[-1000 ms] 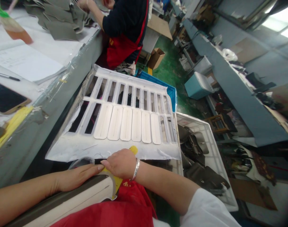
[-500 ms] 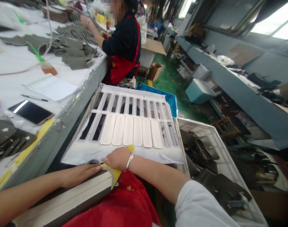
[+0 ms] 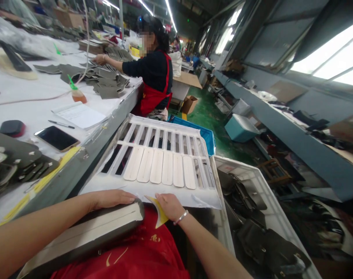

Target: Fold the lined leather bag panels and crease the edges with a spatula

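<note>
A long dark grey bag-like piece with a cream top panel [image 3: 107,224] lies slanted across my lap. My left hand [image 3: 114,198] rests along its far edge, fingers stretched out over the corner; the thumb is hidden. Just right of that end, apart from it, my right hand [image 3: 170,205] is closed on a curved yellow sheet [image 3: 161,213] with a pale edge. Ahead of both hands is a white slotted rack [image 3: 107,188], with several cream rounded strips [image 3: 156,166] side by side across its front slots.
At left, a worktable [image 3: 28,91] carries a phone [image 3: 57,138], a pen [image 3: 61,124], paper [image 3: 80,115], a glue bottle [image 3: 78,95] and dark pieces [image 3: 107,79]. A co-worker [image 3: 156,73] sits beyond. A white crate [image 3: 276,205] of dark bags stands right, a blue crate [image 3: 208,135] behind the rack.
My right hand has moved right with the yellow sheet, off the end of the bag-like piece. The left hand stays on that piece. My view has tilted up.
</note>
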`<move>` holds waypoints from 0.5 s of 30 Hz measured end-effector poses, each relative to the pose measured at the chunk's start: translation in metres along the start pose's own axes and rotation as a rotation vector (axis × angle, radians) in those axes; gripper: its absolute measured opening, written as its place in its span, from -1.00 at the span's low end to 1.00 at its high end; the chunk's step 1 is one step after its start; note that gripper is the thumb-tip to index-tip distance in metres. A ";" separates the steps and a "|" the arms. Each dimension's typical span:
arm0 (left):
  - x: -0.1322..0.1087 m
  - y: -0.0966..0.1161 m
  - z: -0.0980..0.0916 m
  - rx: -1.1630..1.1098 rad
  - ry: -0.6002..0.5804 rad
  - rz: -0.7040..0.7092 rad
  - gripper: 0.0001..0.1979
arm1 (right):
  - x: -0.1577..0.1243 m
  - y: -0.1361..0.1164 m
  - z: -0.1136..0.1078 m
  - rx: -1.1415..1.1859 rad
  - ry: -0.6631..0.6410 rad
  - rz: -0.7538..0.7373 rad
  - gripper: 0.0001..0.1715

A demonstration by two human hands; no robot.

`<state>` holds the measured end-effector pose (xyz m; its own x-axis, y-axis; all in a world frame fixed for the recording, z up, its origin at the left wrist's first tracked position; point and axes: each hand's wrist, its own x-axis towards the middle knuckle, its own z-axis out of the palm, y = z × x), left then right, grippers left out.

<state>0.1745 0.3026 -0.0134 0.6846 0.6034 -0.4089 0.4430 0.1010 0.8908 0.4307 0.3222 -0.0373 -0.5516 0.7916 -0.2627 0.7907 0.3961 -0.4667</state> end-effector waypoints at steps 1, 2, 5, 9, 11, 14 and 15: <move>0.001 -0.001 0.001 -0.036 0.004 -0.008 -0.55 | -0.002 0.001 0.004 0.024 0.004 0.009 -0.36; 0.002 -0.003 0.001 -0.060 0.009 -0.016 -0.56 | -0.003 0.003 0.007 0.048 0.007 0.021 -0.37; 0.004 -0.007 0.002 -0.030 0.018 -0.025 -0.57 | -0.005 0.006 0.016 0.119 0.013 0.060 -0.36; 0.008 -0.005 0.004 0.096 0.032 -0.020 -0.58 | -0.005 0.007 0.025 0.206 0.030 0.107 -0.37; 0.010 -0.002 0.006 0.139 0.045 -0.022 -0.58 | -0.005 0.006 0.028 0.245 0.046 0.141 -0.38; 0.010 0.001 0.013 0.212 0.093 -0.067 -0.57 | -0.007 0.004 0.030 0.320 0.039 0.189 -0.36; 0.008 0.002 0.017 0.239 0.128 -0.098 -0.54 | -0.009 0.004 0.030 0.355 0.020 0.197 -0.35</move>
<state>0.1906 0.2943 -0.0186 0.5600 0.6965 -0.4486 0.6378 -0.0168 0.7700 0.4311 0.3028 -0.0622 -0.3905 0.8466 -0.3618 0.7380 0.0530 -0.6727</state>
